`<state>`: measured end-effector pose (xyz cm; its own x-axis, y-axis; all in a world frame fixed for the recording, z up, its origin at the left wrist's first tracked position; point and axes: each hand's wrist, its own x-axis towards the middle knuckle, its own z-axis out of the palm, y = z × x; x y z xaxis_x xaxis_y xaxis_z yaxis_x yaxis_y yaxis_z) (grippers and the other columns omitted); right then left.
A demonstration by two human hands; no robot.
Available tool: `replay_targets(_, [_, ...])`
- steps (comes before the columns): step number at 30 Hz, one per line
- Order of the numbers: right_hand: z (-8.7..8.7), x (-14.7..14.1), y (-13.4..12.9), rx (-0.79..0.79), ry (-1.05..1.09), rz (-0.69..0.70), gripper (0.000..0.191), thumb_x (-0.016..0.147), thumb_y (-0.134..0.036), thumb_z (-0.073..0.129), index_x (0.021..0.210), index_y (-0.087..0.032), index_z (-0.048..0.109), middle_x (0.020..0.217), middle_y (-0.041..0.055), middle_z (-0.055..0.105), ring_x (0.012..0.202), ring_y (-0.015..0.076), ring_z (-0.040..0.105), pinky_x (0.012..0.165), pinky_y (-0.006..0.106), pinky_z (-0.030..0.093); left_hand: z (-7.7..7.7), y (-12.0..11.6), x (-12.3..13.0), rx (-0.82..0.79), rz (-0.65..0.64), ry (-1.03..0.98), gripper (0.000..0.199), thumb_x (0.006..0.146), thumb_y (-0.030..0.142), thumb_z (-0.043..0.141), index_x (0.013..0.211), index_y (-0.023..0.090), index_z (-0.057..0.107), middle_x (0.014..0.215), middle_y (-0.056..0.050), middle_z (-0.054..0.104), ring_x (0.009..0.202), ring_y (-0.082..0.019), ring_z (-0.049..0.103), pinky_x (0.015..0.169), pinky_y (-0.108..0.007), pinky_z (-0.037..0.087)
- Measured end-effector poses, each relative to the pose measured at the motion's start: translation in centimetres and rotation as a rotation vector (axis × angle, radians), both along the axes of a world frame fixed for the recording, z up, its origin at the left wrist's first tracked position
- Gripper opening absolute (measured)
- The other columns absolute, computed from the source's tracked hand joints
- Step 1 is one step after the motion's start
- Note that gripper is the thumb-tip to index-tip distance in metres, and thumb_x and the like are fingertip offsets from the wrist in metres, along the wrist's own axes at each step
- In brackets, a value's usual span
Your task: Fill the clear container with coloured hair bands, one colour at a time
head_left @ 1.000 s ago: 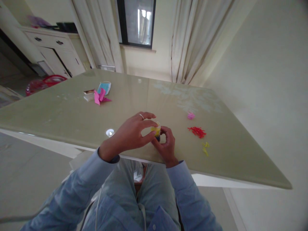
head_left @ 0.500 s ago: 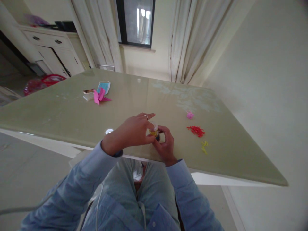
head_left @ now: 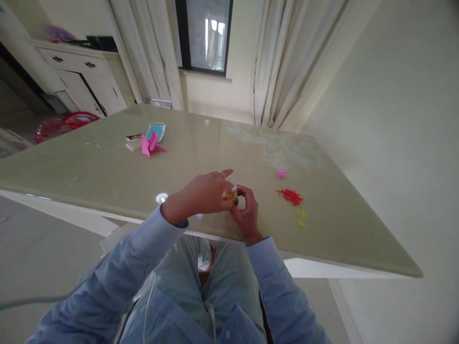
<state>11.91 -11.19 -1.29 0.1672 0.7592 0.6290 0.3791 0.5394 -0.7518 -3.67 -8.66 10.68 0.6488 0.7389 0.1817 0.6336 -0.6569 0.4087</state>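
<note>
A small clear jar with yellow and dark contents stands upright near the table's front edge, between my two hands. My right hand curls round its right side, thumb and fingers closed on it. From the left, my left hand reaches over with its thumb and a finger closed at the jar's rim; one ringed finger sticks out past the top. Whether those fingertips also pinch something inside is hidden. A round white lid-like piece lies left of my left wrist.
To the right lie a pink cluster, a pile of red pieces and a few yellow pieces. Far left on the table are a pink folded paper, a blue mask and a small brown-and-white strip.
The view has shifted slightly. My left hand has moved a little to the right against the jar. My right hand still holds the jar in about the same spot.
</note>
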Motion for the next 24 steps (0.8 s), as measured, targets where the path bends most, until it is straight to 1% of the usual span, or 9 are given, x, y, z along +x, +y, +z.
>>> replay_targets(3, [-0.1, 0.0, 0.1, -0.032, 0.023, 0.01, 0.03, 0.083, -0.038, 0.073, 0.105, -0.021, 0.062, 0.093, 0.0035, 0.069, 0.082, 0.0181, 0.063, 0.075, 0.033, 0.053, 0.0, 0.2, -0.5, 0.038, 0.02, -0.094, 0.011, 0.076, 0.023, 0.069, 0.085, 0.023, 0.076, 0.128, -0.012, 0.071, 0.132, -0.034, 0.058, 0.106, -0.043, 0.049])
replay_targets(5, [-0.1, 0.0, 0.1, -0.057, 0.034, 0.011, 0.03, 0.083, -0.037, 0.073, 0.105, -0.02, 0.062, 0.093, 0.0033, 0.068, 0.082, 0.0176, 0.062, 0.075, 0.032, 0.053, 0.1, 0.4, -0.9, 0.05, 0.021, -0.13, 0.015, 0.077, 0.024, 0.069, 0.089, 0.023, 0.077, 0.128, -0.011, 0.071, 0.133, -0.032, 0.057, 0.109, -0.043, 0.047])
replay_targets(10, [0.0, -0.1, 0.0, -0.089, 0.048, 0.026, 0.032, 0.082, -0.04, 0.074, 0.105, -0.021, 0.062, 0.093, 0.0032, 0.068, 0.082, 0.0174, 0.062, 0.075, 0.033, 0.053, 0.2, 0.8, -1.5, 0.033, 0.04, -0.184, 0.02, 0.077, 0.024, 0.071, 0.095, 0.023, 0.079, 0.138, -0.009, 0.066, 0.122, -0.031, 0.065, 0.111, -0.045, 0.045])
replay_targets(14, [-0.2, -0.1, 0.1, -0.106, 0.078, 0.03, 0.034, 0.082, -0.041, 0.075, 0.106, -0.02, 0.062, 0.095, 0.0044, 0.068, 0.084, 0.018, 0.063, 0.076, 0.034, 0.054, -0.2, 0.5, -1.8, 0.056, 0.04, -0.263, 0.026, 0.08, 0.026, 0.07, 0.105, 0.023, 0.077, 0.134, -0.009, 0.068, 0.123, -0.029, 0.064, 0.111, -0.045, 0.045])
replay_targets(17, [-0.6, 0.0, 0.2, -0.103, 0.106, 0.05, 0.036, 0.082, -0.042, 0.076, 0.108, -0.02, 0.063, 0.097, 0.0048, 0.069, 0.086, 0.0187, 0.064, 0.078, 0.035, 0.054, -1.5, 0.2, -2.0, 0.029, 0.07, -0.404, 0.044, 0.08, 0.03, 0.073, 0.123, 0.022, 0.068, 0.134, -0.012, 0.067, 0.119, -0.028, 0.065, 0.103, -0.045, 0.052])
replay_targets(19, [-0.8, 0.1, 0.3, -0.08, 0.119, 0.074, 0.037, 0.082, -0.042, 0.077, 0.108, -0.021, 0.064, 0.096, 0.0044, 0.07, 0.086, 0.0186, 0.065, 0.079, 0.035, 0.054, -2.9, 0.0, -2.1, -0.071, 0.068, -0.485, 0.064, 0.076, 0.035, 0.079, 0.135, 0.022, 0.059, 0.136, -0.014, 0.065, 0.117, -0.028, 0.066, 0.096, -0.044, 0.056])
replay_targets(21, [-0.9, 0.1, 0.4, -0.072, 0.148, 0.101, 0.038, 0.08, -0.041, 0.079, 0.109, -0.021, 0.065, 0.096, 0.0042, 0.071, 0.087, 0.0185, 0.066, 0.08, 0.034, 0.054, -4.5, -0.2, -2.0, -0.201, 0.037, -0.559, 0.079, 0.072, 0.039, 0.084, 0.142, 0.021, 0.051, 0.135, -0.016, 0.065, 0.12, -0.03, 0.065, 0.094, -0.044, 0.058])
replay_targets(22, [-0.9, 0.1, 0.4, -0.076, 0.172, 0.116, 0.038, 0.079, -0.04, 0.08, 0.109, -0.021, 0.065, 0.097, 0.0043, 0.071, 0.087, 0.0185, 0.066, 0.08, 0.034, 0.054, -5.3, -0.3, -2.0, -0.266, 0.028, -0.589, 0.083, 0.07, 0.04, 0.085, 0.143, 0.021, 0.049, 0.134, -0.016, 0.066, 0.121, -0.03, 0.066, 0.094, -0.044, 0.058])
replay_targets(24, [-0.8, 0.0, 0.5, -0.093, 0.229, 0.144, 0.039, 0.078, -0.038, 0.082, 0.109, -0.021, 0.065, 0.098, 0.0042, 0.072, 0.088, 0.0184, 0.067, 0.081, 0.034, 0.055, -6.8, -0.4, -1.7, -0.375, 0.03, -0.66, 0.082, 0.07, 0.04, 0.086, 0.141, 0.02, 0.05, 0.131, -0.017, 0.068, 0.115, -0.03, 0.069, 0.094, -0.044, 0.059])
